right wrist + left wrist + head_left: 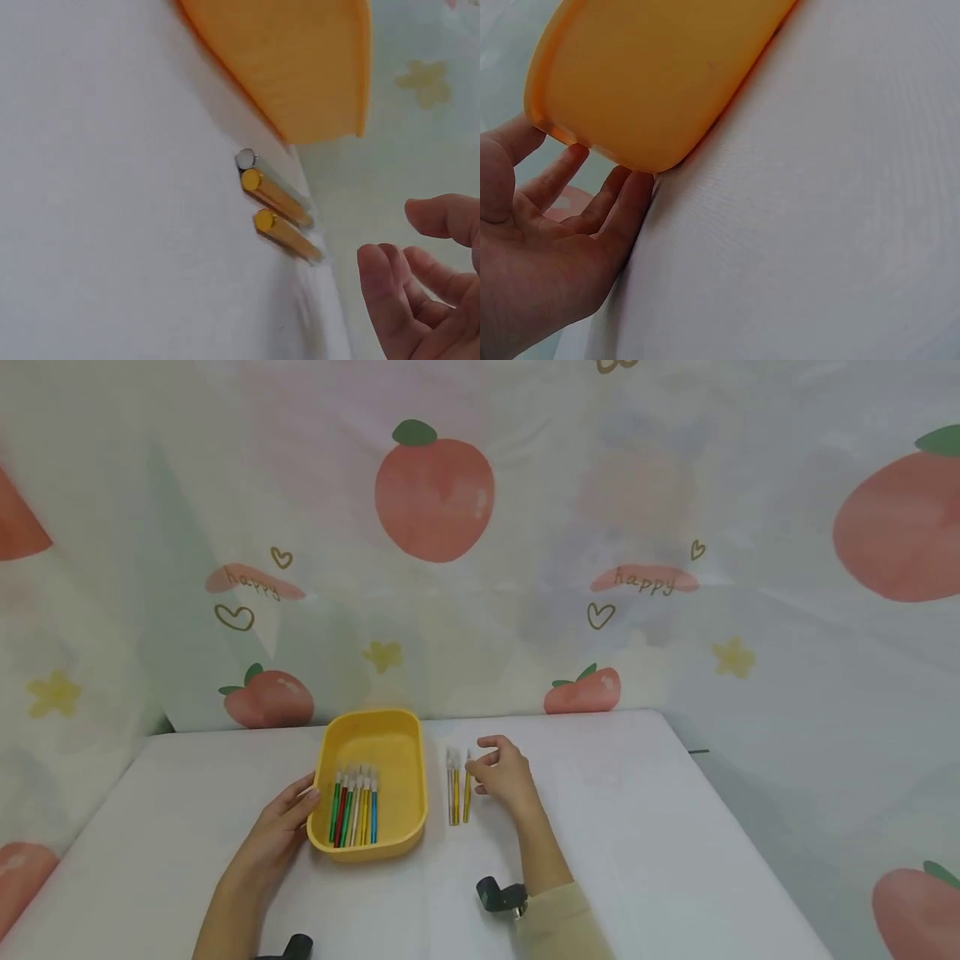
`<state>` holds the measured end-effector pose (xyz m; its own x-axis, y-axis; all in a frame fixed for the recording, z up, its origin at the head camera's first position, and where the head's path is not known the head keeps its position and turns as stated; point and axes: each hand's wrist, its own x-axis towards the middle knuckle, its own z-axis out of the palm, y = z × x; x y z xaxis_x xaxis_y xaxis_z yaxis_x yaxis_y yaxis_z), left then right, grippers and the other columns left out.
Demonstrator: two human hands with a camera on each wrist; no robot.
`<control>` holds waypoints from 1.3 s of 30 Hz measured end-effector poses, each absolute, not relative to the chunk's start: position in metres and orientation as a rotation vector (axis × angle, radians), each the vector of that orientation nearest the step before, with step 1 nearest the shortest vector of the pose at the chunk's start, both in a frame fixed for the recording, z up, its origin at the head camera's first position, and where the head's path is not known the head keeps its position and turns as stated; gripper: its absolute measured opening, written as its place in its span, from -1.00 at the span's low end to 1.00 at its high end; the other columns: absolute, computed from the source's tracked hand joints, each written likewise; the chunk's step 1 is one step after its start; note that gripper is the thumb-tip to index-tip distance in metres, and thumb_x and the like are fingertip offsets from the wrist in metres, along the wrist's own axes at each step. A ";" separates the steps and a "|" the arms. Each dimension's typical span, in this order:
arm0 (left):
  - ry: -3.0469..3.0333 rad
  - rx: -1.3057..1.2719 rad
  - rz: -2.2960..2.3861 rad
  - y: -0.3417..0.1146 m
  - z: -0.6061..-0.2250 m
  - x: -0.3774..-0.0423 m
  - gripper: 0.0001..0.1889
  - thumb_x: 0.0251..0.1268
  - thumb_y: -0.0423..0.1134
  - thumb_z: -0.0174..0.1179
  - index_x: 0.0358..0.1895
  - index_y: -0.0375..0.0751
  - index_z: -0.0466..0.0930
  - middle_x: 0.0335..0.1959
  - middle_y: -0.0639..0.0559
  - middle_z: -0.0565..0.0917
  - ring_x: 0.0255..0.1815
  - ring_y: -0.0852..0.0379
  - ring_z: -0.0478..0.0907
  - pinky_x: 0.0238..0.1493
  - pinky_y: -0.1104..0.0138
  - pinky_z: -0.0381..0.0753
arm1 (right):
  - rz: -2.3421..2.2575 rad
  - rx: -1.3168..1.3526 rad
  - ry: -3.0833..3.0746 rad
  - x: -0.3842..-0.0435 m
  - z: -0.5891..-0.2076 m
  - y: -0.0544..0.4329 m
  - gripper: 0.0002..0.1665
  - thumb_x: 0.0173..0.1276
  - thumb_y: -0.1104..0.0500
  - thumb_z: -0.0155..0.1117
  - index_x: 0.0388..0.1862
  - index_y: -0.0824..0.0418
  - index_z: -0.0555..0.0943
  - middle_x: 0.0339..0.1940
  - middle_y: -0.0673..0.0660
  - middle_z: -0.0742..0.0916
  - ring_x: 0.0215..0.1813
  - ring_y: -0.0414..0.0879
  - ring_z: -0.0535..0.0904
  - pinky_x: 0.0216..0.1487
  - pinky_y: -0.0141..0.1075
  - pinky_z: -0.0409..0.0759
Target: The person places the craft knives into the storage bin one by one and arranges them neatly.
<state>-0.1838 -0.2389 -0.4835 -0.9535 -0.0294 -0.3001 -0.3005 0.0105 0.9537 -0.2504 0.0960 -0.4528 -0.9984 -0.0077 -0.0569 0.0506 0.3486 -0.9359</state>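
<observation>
A yellow tray (405, 760) stands on the table with a row of slim pen-like sticks (365, 814) in green, red, yellow and blue, with pale tips. My left hand (277, 827) touches the tray's left side, thumb at the rim; in the left wrist view its fingertips rest against the outer wall. Right of the tray lie a silver stick (451, 797) and two gold sticks (281, 202), the right-hand gold one a little apart. My right hand (507, 777) hovers over that one with fingers bent loosely and a gap between thumb and fingers.
The white-covered table (637, 827) runs to a patterned backdrop (510, 635) right behind its far edge. Each wrist carries a small black camera mount; the right one (495, 895) juts over the table.
</observation>
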 end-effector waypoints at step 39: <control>2.113 -0.363 2.022 -0.239 -0.487 -0.183 -0.28 0.47 0.19 0.04 0.59 0.09 0.08 0.57 -0.02 0.20 0.53 0.05 0.17 0.22 0.50 0.46 | -1.240 0.025 2.730 -0.244 -0.469 0.091 -0.48 0.00 0.32 0.54 0.00 0.28 0.63 -0.53 0.06 0.64 -0.56 -0.11 0.55 -0.50 -0.31 0.47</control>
<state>-0.1829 -0.2388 -0.4867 -0.9511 -0.0424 -0.3061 -0.3076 0.0373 0.9508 -0.2439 0.0906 -0.4687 -0.9897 -0.0439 -0.1362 0.0737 0.6597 -0.7479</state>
